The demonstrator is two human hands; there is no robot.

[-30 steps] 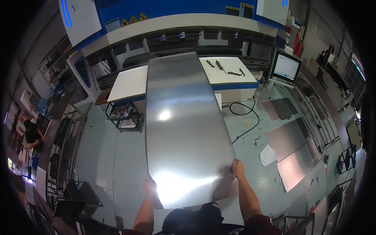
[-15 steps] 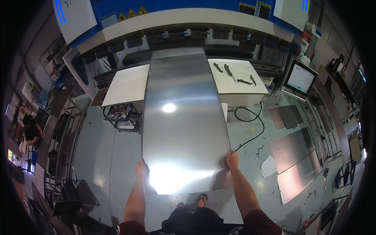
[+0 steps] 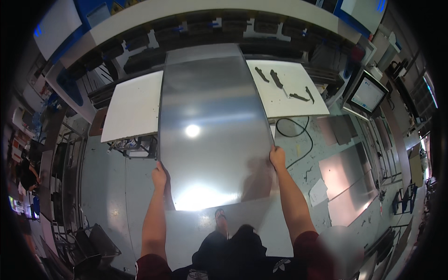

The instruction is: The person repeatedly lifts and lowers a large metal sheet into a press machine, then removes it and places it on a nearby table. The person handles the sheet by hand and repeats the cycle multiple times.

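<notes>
A long, shiny metal sheet (image 3: 212, 140) stretches out in front of me, its far end at the dark bed of a large bending machine (image 3: 207, 29). My left hand (image 3: 159, 176) grips its left edge near the close end. On the opposite edge, my right hand (image 3: 277, 158) holds on slightly farther forward, thumb on top and fingers hidden beneath. The sheet passes between a white table (image 3: 133, 102) on the left and another white table (image 3: 294, 105) on the right.
Several dark metal tool pieces (image 3: 276, 78) lie on the right table. A monitor (image 3: 367, 94) stands beyond it. Reddish-reflecting sheets (image 3: 347, 175) and a looped black cable (image 3: 311, 140) lie on the floor to the right. Black chairs (image 3: 95, 245) stand at the lower left.
The sheet and both my hands have moved forward, toward the machine. One foot has stepped ahead, and the view has come closer to the tables. My grip stays on both edges.
</notes>
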